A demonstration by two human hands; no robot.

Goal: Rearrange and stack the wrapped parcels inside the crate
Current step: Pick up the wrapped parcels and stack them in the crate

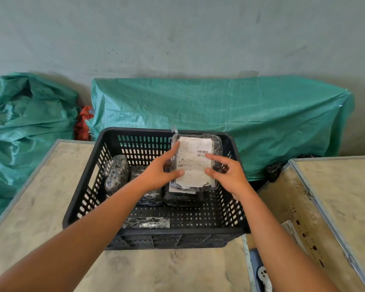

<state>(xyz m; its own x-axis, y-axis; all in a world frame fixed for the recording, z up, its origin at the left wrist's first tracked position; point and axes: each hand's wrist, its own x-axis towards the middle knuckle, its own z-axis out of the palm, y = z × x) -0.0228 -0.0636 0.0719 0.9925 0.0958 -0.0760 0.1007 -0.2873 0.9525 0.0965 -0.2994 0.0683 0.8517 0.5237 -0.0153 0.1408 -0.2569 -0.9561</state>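
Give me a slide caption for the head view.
Both hands hold a labelled parcel over the crate.

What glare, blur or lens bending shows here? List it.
Head view: soft, even light with weak shadows; glare on the plastic wrap of the labelled parcel held by the left hand and right hand; label print unreadable; wide-angle bending slants the table edges; crate sharp.

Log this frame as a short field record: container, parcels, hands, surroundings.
container: black slotted crate on a worn table
held parcel: labelled parcel, above a dark parcel
other parcels: three dark wrapped ones on the crate floor
left hand: grips the parcel's left edge
right hand: grips its right edge
behind: green tarp
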